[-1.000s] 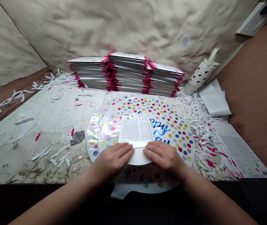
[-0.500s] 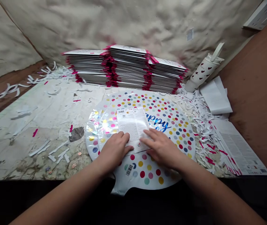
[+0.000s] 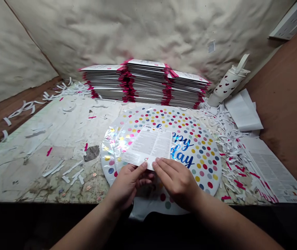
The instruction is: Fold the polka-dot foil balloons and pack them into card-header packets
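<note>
Now my left hand (image 3: 127,183) pinches the printed card (image 3: 152,143) by its near edge, above the dotted balloon (image 3: 204,152); my right hand (image 3: 177,180) lays fingers there too, thumb hidden, pinch unclear.

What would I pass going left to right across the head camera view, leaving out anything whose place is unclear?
Dark gray patch, left hand, right hand, heart-patterned tumbler, white socket strip.

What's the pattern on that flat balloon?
The balloon has multicoloured dots and blue lettering on white, best seen in the head view.
</note>
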Demonstrator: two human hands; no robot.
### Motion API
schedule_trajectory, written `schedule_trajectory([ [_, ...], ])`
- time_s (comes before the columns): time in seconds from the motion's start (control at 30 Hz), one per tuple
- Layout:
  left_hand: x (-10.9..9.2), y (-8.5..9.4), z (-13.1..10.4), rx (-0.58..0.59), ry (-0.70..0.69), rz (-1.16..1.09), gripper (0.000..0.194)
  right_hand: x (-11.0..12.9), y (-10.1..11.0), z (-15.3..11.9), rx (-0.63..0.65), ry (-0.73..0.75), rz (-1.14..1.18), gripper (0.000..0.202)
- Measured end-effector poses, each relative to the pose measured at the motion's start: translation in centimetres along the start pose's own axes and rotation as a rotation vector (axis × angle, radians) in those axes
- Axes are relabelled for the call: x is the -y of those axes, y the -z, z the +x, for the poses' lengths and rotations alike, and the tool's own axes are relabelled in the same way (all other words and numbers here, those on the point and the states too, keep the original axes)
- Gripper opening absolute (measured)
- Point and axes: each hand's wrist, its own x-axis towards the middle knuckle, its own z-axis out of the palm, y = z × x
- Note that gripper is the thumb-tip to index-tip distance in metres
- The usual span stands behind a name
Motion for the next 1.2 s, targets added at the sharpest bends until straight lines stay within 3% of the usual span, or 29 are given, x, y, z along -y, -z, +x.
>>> schedule_trajectory([
  [0.1,0.3,-0.3,0.4,-0.062,0.070,-0.204,0.015,0.4,-0.4,-0.7,-0.052,-0.069,0.050,0.025],
  [0.2,0.9,-0.4,0.3,-0.041,0.087,-0.378,0.008,0.2,-0.4,-1.1,-0.053,-0.120,0.127,0.025],
  [0.3,1.2,-0.2,0.2,-0.009,-0.016,-0.260,0.014,-0.4,-0.1,-1.0,0.000,-0.202,0.289,0.022],
  [0.47,0.8,-0.2,-0.1,-0.031,-0.004,-0.033,0.023,-1.7,0.3,-0.6,0.019,-0.279,0.485,0.021],
  [0.67,0.5,-0.6,-0.8,-0.015,0.016,0.125,0.026,-2.3,-1.0,0.2,0.050,0.007,0.415,0.024],
  [0.73,0.5,-0.7,-1.0,0.014,0.013,0.149,0.027,-2.3,-1.0,0.4,-0.006,-0.053,0.504,0.020],
  [0.8,0.5,-0.5,-0.9,0.029,-0.012,0.164,0.028,-2.6,-0.2,0.1,-0.065,-0.222,0.651,0.017],
  [0.83,0.5,-0.4,-0.8,0.022,-0.031,0.167,0.029,-3.0,0.5,-0.4,-0.037,-0.304,0.718,0.017],
  [0.9,0.3,0.0,-0.4,-0.024,-0.079,0.188,0.027,-4.0,2.4,-1.6,0.211,-0.383,0.782,0.016],
  [0.97,-0.2,0.3,-0.2,-0.073,-0.180,0.294,0.025,-5.1,4.5,-2.9,0.513,-0.402,0.670,0.013],
  [1.0,-0.6,0.2,-0.2,-0.096,-0.253,0.405,0.027,-5.5,5.5,-3.2,0.591,-0.425,0.549,0.012],
  [1.03,-1.2,0.0,-0.3,-0.118,-0.334,0.556,0.028,-5.8,6.3,-3.3,0.581,-0.461,0.406,0.018],
  [1.1,-2.7,-0.9,-0.9,-0.123,-0.523,0.927,0.028,-5.9,7.4,-2.4,0.350,-0.518,0.164,0.045],
  [1.17,-4.6,-2.0,-1.8,0.009,-0.739,1.277,0.028,-5.6,7.9,-0.4,0.098,-0.476,0.157,0.061],
  [1.2,-5.6,-2.5,-2.2,0.085,-0.864,1.377,0.031,-5.5,8.0,0.8,0.026,-0.432,0.256,0.058],
])
